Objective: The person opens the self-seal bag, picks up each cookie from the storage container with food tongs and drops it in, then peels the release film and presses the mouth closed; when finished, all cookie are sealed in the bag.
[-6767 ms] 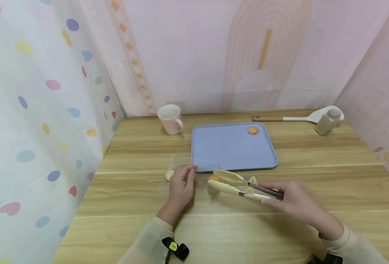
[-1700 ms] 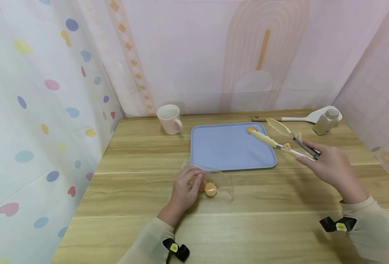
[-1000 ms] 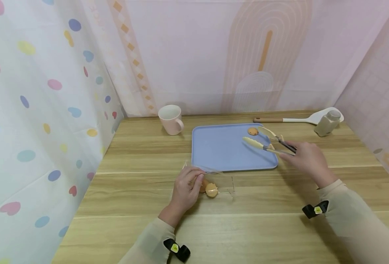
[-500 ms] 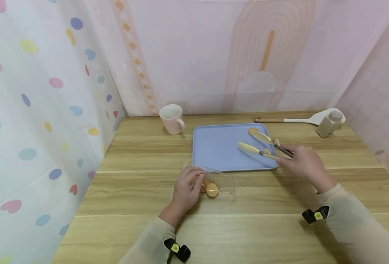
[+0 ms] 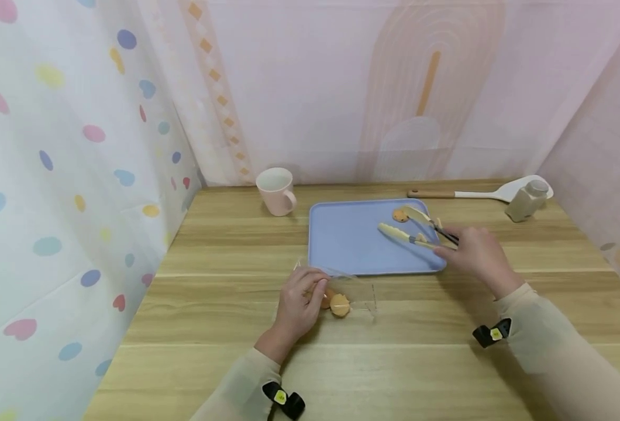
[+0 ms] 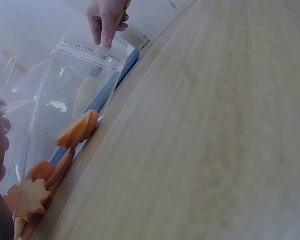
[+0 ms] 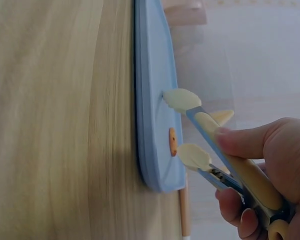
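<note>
My right hand grips a pair of tongs with cream tips spread apart over the blue tray. One tip is right at a round cookie near the tray's far right corner; the right wrist view shows this cookie flat on the tray beside the lower tip. At the tray's front edge, my left hand pinches the upper edge of a clear plastic bag. Several cookies lie inside the bag, one with a scalloped edge.
A pink mug stands left behind the tray. Behind it to the right lie a white spatula with a wooden handle and a glass jar. Curtains bound the wooden table at the left and back.
Earlier the tongs reached into the bag; since then they have moved over the tray. Just now one tip has nudged the cookie slightly toward the front left. The left hand keeps still on the bag.
</note>
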`<move>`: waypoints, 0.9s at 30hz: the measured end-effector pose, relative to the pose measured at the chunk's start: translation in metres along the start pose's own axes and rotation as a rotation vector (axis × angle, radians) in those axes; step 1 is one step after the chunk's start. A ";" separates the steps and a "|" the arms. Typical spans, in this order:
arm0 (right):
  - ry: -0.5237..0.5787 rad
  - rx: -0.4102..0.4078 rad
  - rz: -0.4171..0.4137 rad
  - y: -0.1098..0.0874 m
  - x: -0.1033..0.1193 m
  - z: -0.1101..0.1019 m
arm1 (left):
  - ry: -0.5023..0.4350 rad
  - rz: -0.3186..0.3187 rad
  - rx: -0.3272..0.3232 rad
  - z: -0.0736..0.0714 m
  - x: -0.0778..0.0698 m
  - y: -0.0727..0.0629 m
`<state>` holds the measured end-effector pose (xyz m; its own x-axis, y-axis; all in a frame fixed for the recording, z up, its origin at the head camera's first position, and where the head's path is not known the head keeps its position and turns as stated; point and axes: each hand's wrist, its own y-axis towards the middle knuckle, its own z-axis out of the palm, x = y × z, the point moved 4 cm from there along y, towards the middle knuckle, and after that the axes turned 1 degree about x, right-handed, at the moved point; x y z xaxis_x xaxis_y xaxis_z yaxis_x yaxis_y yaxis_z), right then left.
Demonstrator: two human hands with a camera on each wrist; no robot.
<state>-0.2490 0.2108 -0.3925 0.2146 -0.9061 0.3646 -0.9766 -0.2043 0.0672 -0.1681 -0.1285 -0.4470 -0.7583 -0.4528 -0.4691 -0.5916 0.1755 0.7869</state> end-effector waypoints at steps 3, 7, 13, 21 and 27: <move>-0.001 -0.002 -0.023 -0.007 0.006 -0.001 | -0.002 0.000 0.003 0.000 -0.001 0.002; 0.016 0.019 -0.028 -0.016 0.013 -0.002 | 0.000 -0.003 0.000 0.000 -0.001 0.003; 0.044 -0.018 -0.018 -0.020 0.016 -0.004 | 0.014 -0.013 -0.003 0.000 -0.001 0.001; 0.048 -0.004 -0.001 -0.019 0.008 0.000 | 0.008 -0.005 0.001 0.002 -0.002 -0.001; 0.047 -0.039 -0.013 -0.017 0.006 0.001 | 0.011 -0.013 0.007 0.001 -0.002 0.001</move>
<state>-0.2309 0.2081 -0.3925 0.2275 -0.8849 0.4065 -0.9737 -0.2006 0.1083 -0.1670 -0.1265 -0.4455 -0.7477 -0.4645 -0.4746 -0.6032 0.1761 0.7779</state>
